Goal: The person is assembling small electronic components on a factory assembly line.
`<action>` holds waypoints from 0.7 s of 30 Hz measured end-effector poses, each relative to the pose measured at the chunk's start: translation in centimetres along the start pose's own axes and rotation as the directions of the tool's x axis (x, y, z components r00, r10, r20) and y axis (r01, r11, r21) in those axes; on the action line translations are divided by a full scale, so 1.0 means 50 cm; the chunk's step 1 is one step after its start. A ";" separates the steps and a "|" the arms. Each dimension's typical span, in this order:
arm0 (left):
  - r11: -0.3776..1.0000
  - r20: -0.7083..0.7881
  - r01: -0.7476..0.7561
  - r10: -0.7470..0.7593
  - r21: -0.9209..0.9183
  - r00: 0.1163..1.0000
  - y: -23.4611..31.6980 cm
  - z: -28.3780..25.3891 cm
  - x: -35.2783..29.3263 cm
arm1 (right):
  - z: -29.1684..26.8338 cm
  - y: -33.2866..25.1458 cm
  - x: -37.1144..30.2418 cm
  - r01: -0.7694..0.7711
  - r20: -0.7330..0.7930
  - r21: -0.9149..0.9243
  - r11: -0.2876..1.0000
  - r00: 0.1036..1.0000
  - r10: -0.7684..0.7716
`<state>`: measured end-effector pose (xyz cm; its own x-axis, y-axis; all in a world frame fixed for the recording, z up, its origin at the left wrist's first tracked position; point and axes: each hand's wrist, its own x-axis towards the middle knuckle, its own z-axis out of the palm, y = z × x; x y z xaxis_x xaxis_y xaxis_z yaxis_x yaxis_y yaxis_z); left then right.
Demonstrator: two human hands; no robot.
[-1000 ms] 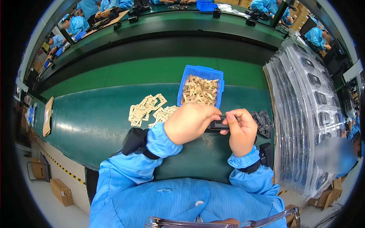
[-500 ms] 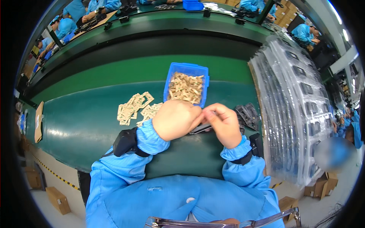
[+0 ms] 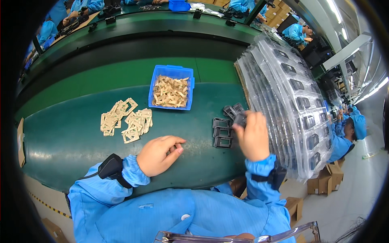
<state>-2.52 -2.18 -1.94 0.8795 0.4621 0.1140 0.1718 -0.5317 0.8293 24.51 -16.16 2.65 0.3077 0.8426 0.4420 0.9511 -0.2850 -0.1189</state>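
My right hand [image 3: 254, 137] pinches a small dark plastic frame [image 3: 240, 119] between thumb and fingers, just above a group of like frames. Several dark rectangular frames [image 3: 223, 141] lie together on the green work surface [image 3: 194, 162], some in a column and some at a slant behind. My left hand [image 3: 159, 155] rests low over the surface, open and holding nothing, its thumb and forefinger a little apart. Beyond it lie two loose heaps of flat cream-coloured frame pieces [image 3: 139, 123]. A blue bin [image 3: 171, 72] holds many curled tan strips [image 3: 170, 91].
A tall stack of clear plastic trays [image 3: 279, 101] with dark parts in their pockets stands at the right. Cardboard [image 3: 20, 141] sticks up at the far left edge. Co-workers in blue sit across the line and at the right; cartons [image 3: 324, 180] stand on the floor.
My hands have parted: the right has gone right to the dark frames with one in its fingers, the left has drawn back left and toward me. The view has swung right.
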 end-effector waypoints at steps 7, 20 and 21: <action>0.992 -0.006 -0.060 0.059 -0.109 0.998 -0.030 0.011 0.000 | 0.099 0.083 0.049 -0.100 0.229 0.051 0.994 0.970 0.085; 0.980 0.006 -0.052 0.054 -0.194 0.999 -0.051 0.006 0.004 | 0.122 0.069 0.047 -0.124 0.210 0.153 0.980 0.973 0.091; 0.981 0.017 -0.071 0.075 -0.180 0.997 -0.051 0.005 0.004 | 0.119 0.069 0.050 -0.116 0.200 0.137 0.984 0.976 0.087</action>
<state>-2.67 -0.90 -4.18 0.8972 0.4090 0.1668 0.0262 -0.4262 0.9042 28.70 -12.32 -1.95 0.3882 0.8888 0.2437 0.9037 -0.3152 -0.2899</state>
